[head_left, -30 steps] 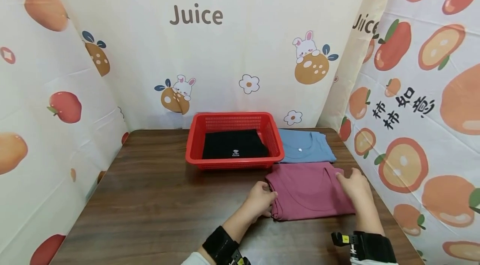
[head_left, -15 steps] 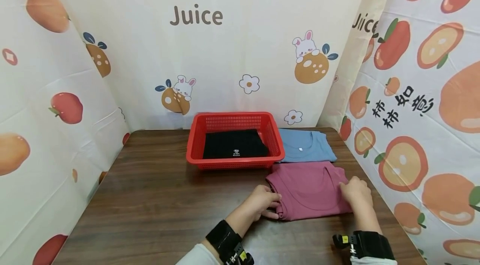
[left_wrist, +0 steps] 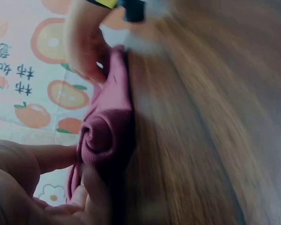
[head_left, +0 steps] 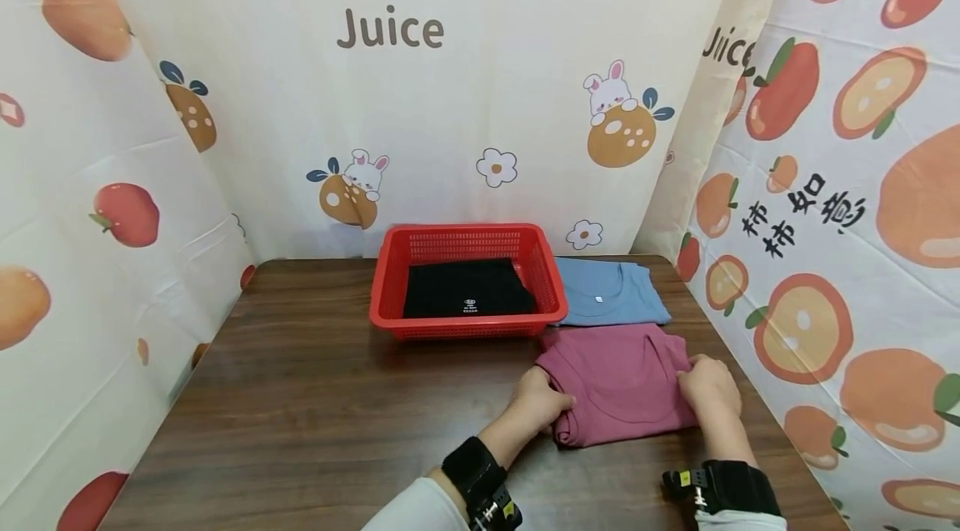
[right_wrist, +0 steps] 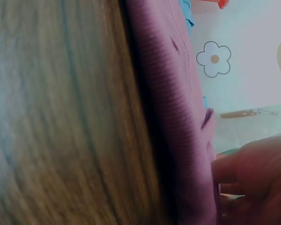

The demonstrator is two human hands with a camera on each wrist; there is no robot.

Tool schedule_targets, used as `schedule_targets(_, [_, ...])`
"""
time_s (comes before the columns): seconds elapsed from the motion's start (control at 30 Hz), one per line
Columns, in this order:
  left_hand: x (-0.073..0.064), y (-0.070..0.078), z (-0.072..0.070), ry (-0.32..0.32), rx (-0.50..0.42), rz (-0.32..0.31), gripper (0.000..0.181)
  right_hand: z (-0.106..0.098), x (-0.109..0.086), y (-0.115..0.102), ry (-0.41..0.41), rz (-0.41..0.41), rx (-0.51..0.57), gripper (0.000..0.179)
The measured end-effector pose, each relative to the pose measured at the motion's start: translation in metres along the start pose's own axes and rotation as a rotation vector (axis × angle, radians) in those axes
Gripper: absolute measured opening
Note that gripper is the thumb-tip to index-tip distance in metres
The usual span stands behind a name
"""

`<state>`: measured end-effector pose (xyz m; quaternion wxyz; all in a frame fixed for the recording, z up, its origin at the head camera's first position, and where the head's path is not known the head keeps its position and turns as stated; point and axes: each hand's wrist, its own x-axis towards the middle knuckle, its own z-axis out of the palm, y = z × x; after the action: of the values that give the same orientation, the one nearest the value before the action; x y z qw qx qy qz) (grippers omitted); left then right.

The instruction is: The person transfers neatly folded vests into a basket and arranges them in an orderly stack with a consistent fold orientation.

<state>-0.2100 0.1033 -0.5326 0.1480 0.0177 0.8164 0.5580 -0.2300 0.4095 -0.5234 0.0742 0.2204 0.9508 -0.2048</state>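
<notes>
Head: mauve-pink shirt [head_left: 626, 381] (folded, round-necked).

Left hand [head_left: 542, 403]: cut off at left wrist view's edge, lower fingers [left_wrist: 95, 190] blurred. Right hand [head_left: 709, 388]: cut off in right wrist view, fingertips partly behind pink shirt [head_left: 622, 385]. Blue shirt [head_left: 613, 291]: left end behind red basket [head_left: 557, 289]. Black garment [head_left: 465, 283]: print [head_left: 470, 306] too small.

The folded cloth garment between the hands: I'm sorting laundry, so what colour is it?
The folded cloth garment is dusty pink; the head view shows it best.
</notes>
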Motion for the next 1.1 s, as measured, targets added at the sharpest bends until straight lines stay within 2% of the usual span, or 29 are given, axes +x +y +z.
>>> schedule_targets(0.07, [0.002,-0.001,-0.002,0.057,0.127,0.052,0.026,0.001,0.001,-0.001,0.001,-0.007,-0.005,0.049])
schedule_targets(0.13, [0.002,-0.001,-0.004,0.081,0.200,0.079,0.028,0.001,0.001,-0.001,0.003,-0.011,-0.009,0.048])
schedule_targets(0.47, [-0.006,-0.009,-0.012,0.098,0.314,0.122,0.026,0.002,-0.006,-0.002,-0.003,-0.018,-0.043,0.048])
schedule_targets(0.67, [-0.011,-0.014,-0.016,0.123,0.412,0.118,0.028,0.002,-0.014,-0.006,-0.044,-0.035,-0.065,0.049])
schedule_targets(0.83, [-0.014,-0.015,-0.024,0.126,0.462,0.102,0.032,0.003,-0.022,-0.014,-0.063,-0.049,-0.085,0.048])
schedule_targets(1.1, [-0.020,-0.019,-0.040,0.125,0.539,0.104,0.029,0.008,-0.037,-0.029,-0.083,-0.090,-0.117,0.044])
